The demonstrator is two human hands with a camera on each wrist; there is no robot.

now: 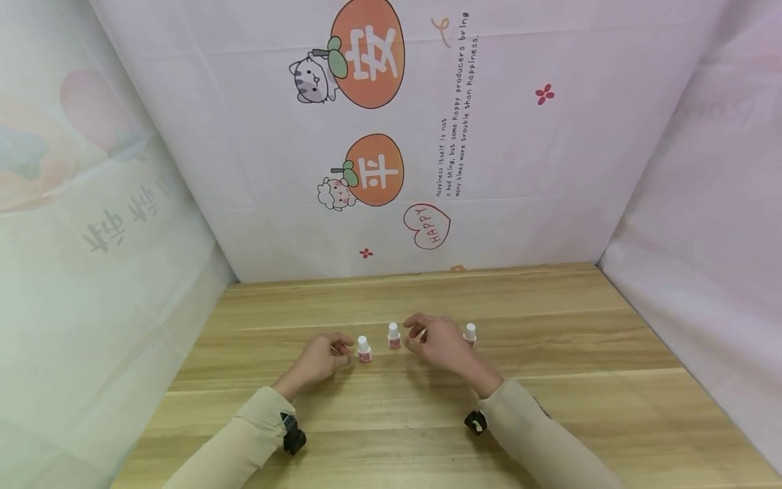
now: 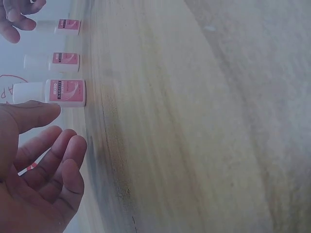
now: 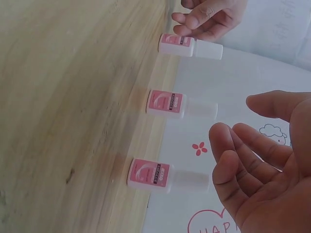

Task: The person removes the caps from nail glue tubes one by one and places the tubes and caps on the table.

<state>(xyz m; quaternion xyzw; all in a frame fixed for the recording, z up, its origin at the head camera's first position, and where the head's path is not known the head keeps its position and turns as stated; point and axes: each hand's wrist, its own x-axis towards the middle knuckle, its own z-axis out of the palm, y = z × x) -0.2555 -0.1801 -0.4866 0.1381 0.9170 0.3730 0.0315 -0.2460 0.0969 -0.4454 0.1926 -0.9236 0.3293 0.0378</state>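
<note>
Three small white-capped bottles with pink labels stand upright on the wooden table. My left hand (image 1: 320, 356) is just left of the left bottle (image 1: 364, 352), thumb and fingers apart with nothing between them. In the left wrist view the thumb comes close to that bottle (image 2: 67, 92); whether it touches, I cannot tell. The middle bottle (image 1: 394, 337) stands a little farther back, between the two hands. My right hand (image 1: 438, 341) hovers to the right of it, fingers loosely bent and holding nothing. Behind that hand, the right bottle (image 1: 470, 333) is partly hidden in the head view.
A white printed cloth (image 1: 519, 170) with orange fruit drawings and lettering hangs behind the table (image 1: 391, 435). More pale cloth hangs at the left (image 1: 110, 285) and right (image 1: 702, 272). A dark wrist device (image 1: 293, 433) sits at the left cuff, another (image 1: 476, 422) at the right.
</note>
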